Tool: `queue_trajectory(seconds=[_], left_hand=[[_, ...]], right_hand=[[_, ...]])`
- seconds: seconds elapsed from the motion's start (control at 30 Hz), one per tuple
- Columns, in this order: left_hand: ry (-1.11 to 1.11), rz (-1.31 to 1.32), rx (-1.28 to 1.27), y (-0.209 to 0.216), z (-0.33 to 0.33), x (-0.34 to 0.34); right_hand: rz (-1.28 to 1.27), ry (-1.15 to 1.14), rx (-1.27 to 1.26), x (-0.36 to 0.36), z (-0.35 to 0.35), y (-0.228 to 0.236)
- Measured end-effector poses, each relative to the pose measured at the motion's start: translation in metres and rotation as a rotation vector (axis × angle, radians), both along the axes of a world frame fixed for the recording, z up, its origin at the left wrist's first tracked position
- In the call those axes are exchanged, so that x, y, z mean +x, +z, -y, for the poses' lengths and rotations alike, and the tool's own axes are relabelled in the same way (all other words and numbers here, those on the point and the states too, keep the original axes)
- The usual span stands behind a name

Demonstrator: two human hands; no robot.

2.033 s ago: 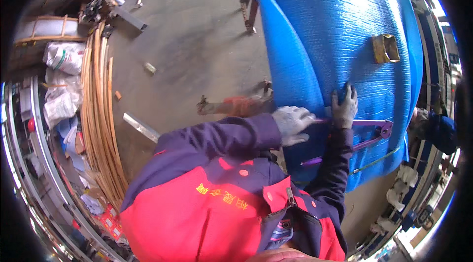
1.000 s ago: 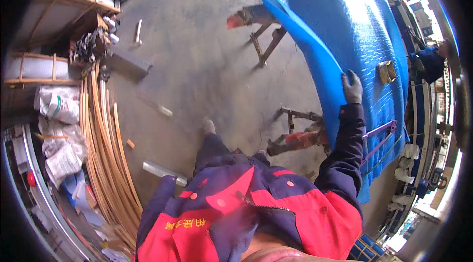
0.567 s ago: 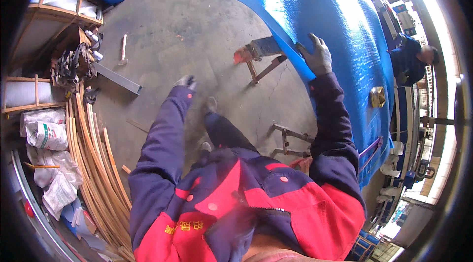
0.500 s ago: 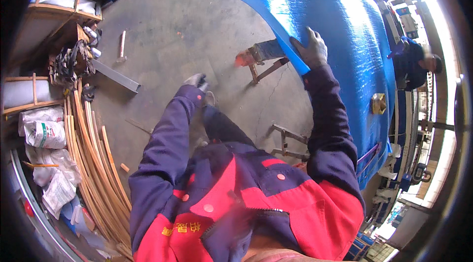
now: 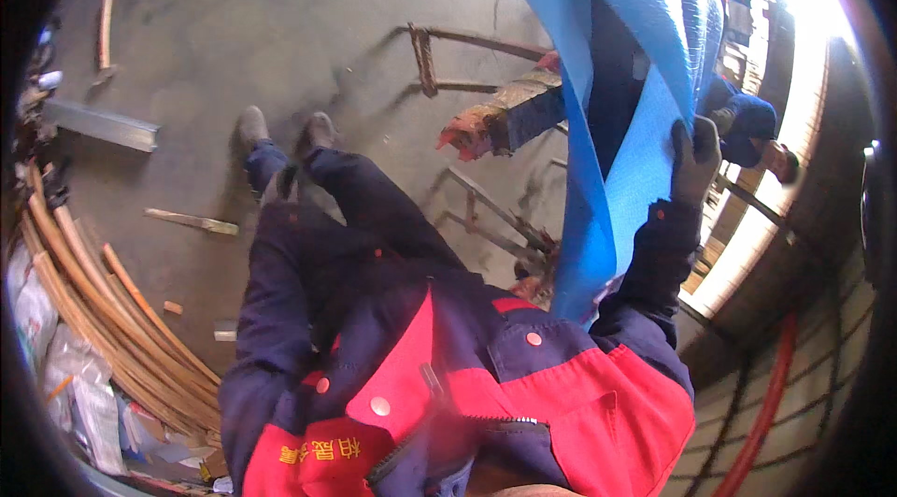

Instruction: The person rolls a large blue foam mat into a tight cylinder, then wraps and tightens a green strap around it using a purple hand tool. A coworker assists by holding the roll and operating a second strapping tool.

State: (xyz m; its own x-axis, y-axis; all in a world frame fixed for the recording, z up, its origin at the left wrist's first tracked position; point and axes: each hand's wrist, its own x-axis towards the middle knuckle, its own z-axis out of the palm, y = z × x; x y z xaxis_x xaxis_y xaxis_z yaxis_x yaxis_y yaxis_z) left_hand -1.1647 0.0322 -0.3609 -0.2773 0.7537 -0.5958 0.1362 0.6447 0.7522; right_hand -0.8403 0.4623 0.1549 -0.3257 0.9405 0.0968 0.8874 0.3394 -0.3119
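A large blue plastic sheet [image 5: 645, 137] hangs in folds at the right, its near side lifted. My gloved right hand [image 5: 696, 156] grips the sheet at its raised edge, with the arm stretched out to the right. Under the lifted sheet a dark surface [image 5: 612, 77] shows. Beside it juts the end of a beam-like piece [image 5: 509, 114] in worn wrapping, with a reddish tip. My gloved left hand [image 5: 280, 187] hangs low by my leg, apart from the sheet; its fingers are too dark and blurred to make out.
Metal trestle stands [image 5: 425, 58] are on the concrete floor beside the beam-like piece. Long wooden strips [image 5: 103, 310] lie at the left, near a metal channel [image 5: 103, 123] and a short wooden piece [image 5: 192, 220]. Another person [image 5: 747, 128] is beyond the sheet.
My right hand has moved right, lifting and folding the sheet's edge back and uncovering the dark surface. My left hand has dropped toward my leg. The view has swung to the right.
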Motion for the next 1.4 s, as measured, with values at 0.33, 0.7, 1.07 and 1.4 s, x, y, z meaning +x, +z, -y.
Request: queue_trajectory(seconds=[0.33, 0.7, 1.07, 1.4], left_hand=[[0.505, 0.900, 0.044, -0.147, -0.055, 0.049], [0.754, 1.812, -0.089, -0.269, -0.011, 0.061], [0.358, 0.729, -0.309, -0.185, -0.049, 0.028], [0.060, 0.915, -0.160, 0.032, -0.247, -0.037]], right_hand=[[-0.029, -0.377, 0.215, -0.050, 0.033, -0.042], [-0.443, -0.670, 0.302, -0.014, 0.037, -0.048], [0.148, -0.198, 0.145, 0.017, -0.197, -0.083], [0.414, -0.176, 0.072, -0.002, -0.276, -0.180]])
